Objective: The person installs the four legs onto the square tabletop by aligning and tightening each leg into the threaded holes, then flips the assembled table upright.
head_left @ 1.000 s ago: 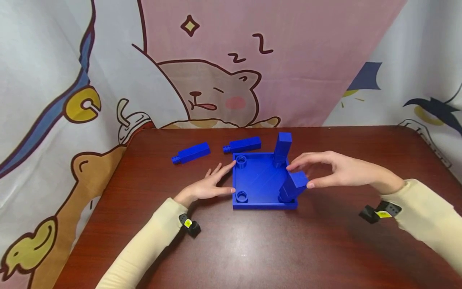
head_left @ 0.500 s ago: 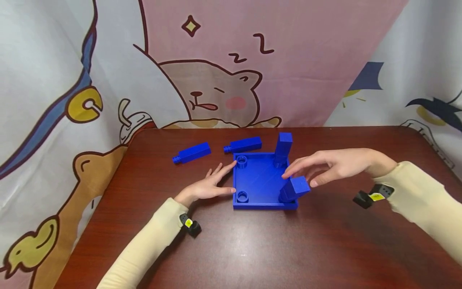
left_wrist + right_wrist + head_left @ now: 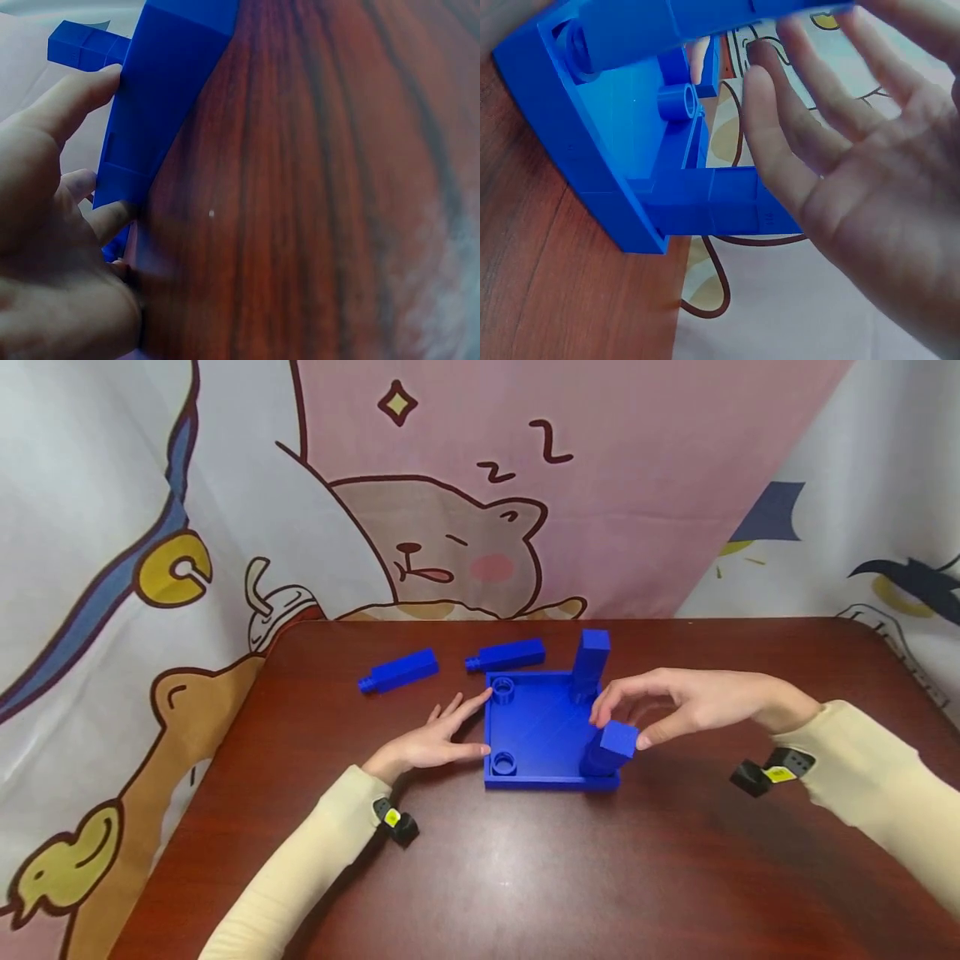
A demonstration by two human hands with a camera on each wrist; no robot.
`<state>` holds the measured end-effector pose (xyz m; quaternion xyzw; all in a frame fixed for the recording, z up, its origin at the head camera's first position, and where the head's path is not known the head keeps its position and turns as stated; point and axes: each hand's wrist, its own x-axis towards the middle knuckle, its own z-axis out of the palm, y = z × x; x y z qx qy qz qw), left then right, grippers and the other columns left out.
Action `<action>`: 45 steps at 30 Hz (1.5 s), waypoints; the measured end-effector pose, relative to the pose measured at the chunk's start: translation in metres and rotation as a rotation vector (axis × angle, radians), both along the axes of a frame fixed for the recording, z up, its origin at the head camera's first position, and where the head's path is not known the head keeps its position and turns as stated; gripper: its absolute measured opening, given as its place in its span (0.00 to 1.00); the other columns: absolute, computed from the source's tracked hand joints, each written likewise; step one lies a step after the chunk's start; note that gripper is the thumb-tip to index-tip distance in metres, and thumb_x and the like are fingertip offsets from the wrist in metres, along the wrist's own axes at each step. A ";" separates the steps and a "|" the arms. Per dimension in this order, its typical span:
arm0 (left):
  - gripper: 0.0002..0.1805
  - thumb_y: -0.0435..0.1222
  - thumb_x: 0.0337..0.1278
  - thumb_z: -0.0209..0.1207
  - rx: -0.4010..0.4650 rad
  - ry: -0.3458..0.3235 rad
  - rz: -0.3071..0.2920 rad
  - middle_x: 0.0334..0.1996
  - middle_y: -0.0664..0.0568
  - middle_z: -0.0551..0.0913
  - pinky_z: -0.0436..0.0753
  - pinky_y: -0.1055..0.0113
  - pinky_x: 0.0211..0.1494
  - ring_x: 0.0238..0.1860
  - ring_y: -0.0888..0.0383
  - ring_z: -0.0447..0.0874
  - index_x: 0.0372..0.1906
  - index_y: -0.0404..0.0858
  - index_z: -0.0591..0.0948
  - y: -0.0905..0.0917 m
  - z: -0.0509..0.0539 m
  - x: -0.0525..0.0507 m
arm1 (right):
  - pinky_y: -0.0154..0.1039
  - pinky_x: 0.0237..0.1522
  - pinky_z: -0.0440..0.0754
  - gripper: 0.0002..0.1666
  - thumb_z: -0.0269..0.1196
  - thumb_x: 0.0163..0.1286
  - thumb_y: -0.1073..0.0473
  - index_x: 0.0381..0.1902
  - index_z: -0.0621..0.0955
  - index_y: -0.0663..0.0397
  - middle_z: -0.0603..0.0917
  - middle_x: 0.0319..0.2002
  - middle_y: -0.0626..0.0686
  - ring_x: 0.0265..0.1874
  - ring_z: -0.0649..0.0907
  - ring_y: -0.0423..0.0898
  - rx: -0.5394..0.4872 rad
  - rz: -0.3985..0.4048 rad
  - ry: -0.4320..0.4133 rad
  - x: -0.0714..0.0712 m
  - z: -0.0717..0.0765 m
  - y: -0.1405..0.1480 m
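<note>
A square blue tray [image 3: 536,727] lies on the table, with ring sockets [image 3: 503,691] at its left corners. Two blue posts stand at its right corners: the far post [image 3: 593,656] and the near post [image 3: 617,745]. My left hand [image 3: 423,748] is spread, its fingertips and thumb touching the tray's left wall; the left wrist view shows this hand [image 3: 45,187] against the tray [image 3: 165,82]. My right hand [image 3: 697,703] pinches the near post's top between thumb and fingers. In the right wrist view this hand [image 3: 855,157] is beside the near post [image 3: 667,22] and far post [image 3: 720,199].
Behind the tray lies a blue post [image 3: 510,655] on its side, and another [image 3: 401,671] lies to its left, both with narrow ribbed ends pointing left. A printed cloth [image 3: 637,485] hangs beyond the brown table [image 3: 480,877].
The near post leaned right half a second ago and now stands more upright. My right thumb and fingers have come back onto its top. The left hand still touches the tray.
</note>
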<state>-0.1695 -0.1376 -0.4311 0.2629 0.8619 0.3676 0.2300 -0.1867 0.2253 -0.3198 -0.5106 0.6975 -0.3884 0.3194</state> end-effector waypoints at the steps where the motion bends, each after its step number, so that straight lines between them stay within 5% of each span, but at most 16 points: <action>1: 0.47 0.54 0.64 0.56 0.002 -0.002 -0.002 0.77 0.58 0.42 0.26 0.48 0.70 0.75 0.51 0.25 0.78 0.55 0.42 0.000 0.000 0.000 | 0.43 0.51 0.79 0.20 0.64 0.66 0.66 0.55 0.75 0.52 0.77 0.54 0.51 0.53 0.78 0.49 -0.010 -0.016 0.023 0.001 0.000 0.000; 7: 0.47 0.52 0.64 0.57 0.024 -0.005 -0.007 0.77 0.57 0.42 0.26 0.46 0.70 0.75 0.50 0.25 0.78 0.53 0.42 0.000 -0.001 0.001 | 0.42 0.48 0.78 0.22 0.70 0.60 0.61 0.49 0.72 0.49 0.78 0.46 0.48 0.46 0.79 0.46 0.008 -0.091 0.126 0.006 -0.001 0.000; 14: 0.47 0.52 0.64 0.57 0.018 0.006 -0.010 0.77 0.56 0.42 0.27 0.46 0.70 0.75 0.50 0.25 0.78 0.53 0.42 -0.001 -0.002 0.001 | 0.45 0.54 0.76 0.37 0.65 0.67 0.59 0.70 0.63 0.49 0.70 0.65 0.50 0.58 0.75 0.48 0.090 -0.045 0.072 0.008 0.006 0.005; 20: 0.46 0.52 0.64 0.56 0.006 -0.003 -0.005 0.77 0.58 0.42 0.27 0.48 0.70 0.75 0.51 0.25 0.78 0.55 0.42 -0.001 -0.002 0.000 | 0.37 0.63 0.66 0.32 0.59 0.70 0.64 0.71 0.66 0.49 0.68 0.68 0.51 0.66 0.67 0.48 0.036 0.023 0.147 0.005 0.010 -0.001; 25: 0.47 0.51 0.64 0.58 0.016 0.021 -0.003 0.77 0.57 0.43 0.28 0.46 0.70 0.75 0.50 0.26 0.78 0.53 0.43 0.000 -0.002 0.000 | 0.38 0.65 0.63 0.30 0.56 0.72 0.66 0.71 0.67 0.50 0.67 0.69 0.50 0.68 0.65 0.49 0.039 0.043 0.131 0.003 0.007 -0.008; 31: 0.47 0.51 0.64 0.57 0.019 0.015 -0.006 0.77 0.57 0.43 0.27 0.47 0.70 0.75 0.50 0.26 0.78 0.53 0.43 0.000 -0.002 0.000 | 0.49 0.62 0.68 0.27 0.53 0.74 0.65 0.68 0.71 0.44 0.70 0.67 0.48 0.66 0.68 0.47 0.095 -0.020 0.088 0.005 0.003 -0.008; 39: 0.47 0.51 0.64 0.58 0.020 0.016 -0.004 0.77 0.57 0.43 0.27 0.47 0.70 0.75 0.49 0.26 0.78 0.53 0.43 0.000 -0.001 0.000 | 0.45 0.53 0.77 0.19 0.62 0.69 0.63 0.57 0.76 0.52 0.79 0.54 0.49 0.53 0.78 0.49 0.062 -0.140 0.077 0.005 0.000 -0.006; 45: 0.47 0.50 0.64 0.58 0.018 0.007 -0.007 0.77 0.57 0.43 0.27 0.47 0.70 0.75 0.50 0.25 0.78 0.53 0.43 0.000 0.001 0.000 | 0.45 0.47 0.80 0.21 0.69 0.62 0.60 0.48 0.72 0.54 0.79 0.44 0.53 0.45 0.81 0.49 0.081 -0.222 0.057 0.005 -0.003 -0.002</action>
